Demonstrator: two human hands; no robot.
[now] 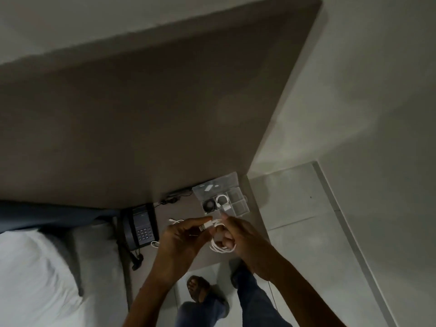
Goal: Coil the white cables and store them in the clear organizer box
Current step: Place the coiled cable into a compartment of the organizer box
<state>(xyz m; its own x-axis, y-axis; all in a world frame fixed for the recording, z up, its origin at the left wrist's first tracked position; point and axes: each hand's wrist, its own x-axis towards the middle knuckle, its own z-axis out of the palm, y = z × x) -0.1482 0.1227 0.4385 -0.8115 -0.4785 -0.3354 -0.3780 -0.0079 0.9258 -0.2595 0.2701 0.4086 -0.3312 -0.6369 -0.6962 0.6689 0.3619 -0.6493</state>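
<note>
My left hand (179,239) raised before me, thumb and fingertips pinched together, my right hand (238,237) just beside it, fingers curled into a loose fist, both bare forearms reaching forward, wrists angled inward toward each other

No readable text, labels, brands or numbers anywhere. Telephone (141,226) at about 8 o'clock from the clear organizer box (221,198): keypad visible, key markings too small and dim to read; a faint mark near its top edge, illegible. Box lid carries no legible print.
</note>
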